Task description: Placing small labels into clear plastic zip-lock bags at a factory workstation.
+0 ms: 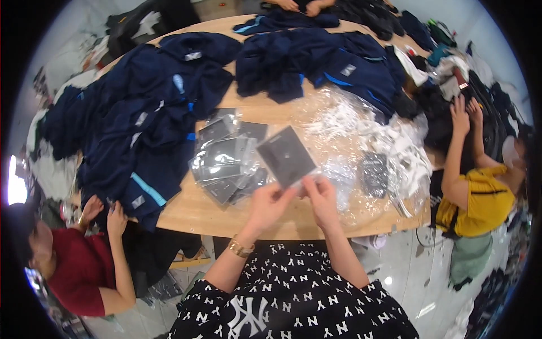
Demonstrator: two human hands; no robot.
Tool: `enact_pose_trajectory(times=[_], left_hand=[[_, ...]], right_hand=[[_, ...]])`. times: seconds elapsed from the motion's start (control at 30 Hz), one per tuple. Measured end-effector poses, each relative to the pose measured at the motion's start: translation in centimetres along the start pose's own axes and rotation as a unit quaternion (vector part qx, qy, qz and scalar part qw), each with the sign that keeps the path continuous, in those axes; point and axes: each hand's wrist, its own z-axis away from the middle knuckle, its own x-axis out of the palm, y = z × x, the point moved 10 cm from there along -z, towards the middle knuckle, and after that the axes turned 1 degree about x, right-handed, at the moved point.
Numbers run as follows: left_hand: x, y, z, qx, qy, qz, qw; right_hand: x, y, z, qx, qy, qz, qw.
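Note:
A dark grey square card (286,158), apparently in a clear plastic sleeve, is tilted up above the table. My left hand (271,202) pinches its lower edge, thumb near the bottom corner. Beside it, my right hand (320,195) is closed at the card's lower right corner, on what looks like the clear edge of the sleeve. Just left of the card lies a loose pile of similar dark cards in clear sleeves (223,155). To the right are crumpled clear plastic (350,169) and a heap of white tags or strings (403,147).
Navy garments (152,85) with light blue trim cover the left and far side of the wooden table (186,212). A person in red (84,265) works at the left, another in yellow (480,198) at the right. Hands of a third person (305,7) show at the far edge.

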Motion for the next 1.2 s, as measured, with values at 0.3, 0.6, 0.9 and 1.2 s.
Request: enact_pose_trajectory(times=[0.3, 0.6, 0.9, 1.2], left_hand=[[-9.3, -6.9, -2.8, -0.047, 0.22, 0.318, 0.921], [0.9, -4.7, -2.8, 0.019, 0.004, -0.028, 0.999], [7.9, -4.8, -3.4, 0.132, -0.03, -0.306, 0.942], [10.1, -7.2, -5.8, 0.026, -0.09, -0.329, 0.94]], right_hand=[[-3.0, -2.7, 1.9, -0.233, 0.035, 0.573, 0.785], [-14.1, -3.8, 0.0, -0.052, 0.202, 0.702, 0.681], [-15.0, -2.6, 0.4, -0.02, 0.161, 0.702, 0.693], [-12.4, -6.6, 3.1, -0.106, 0.202, 0.516, 0.826]])
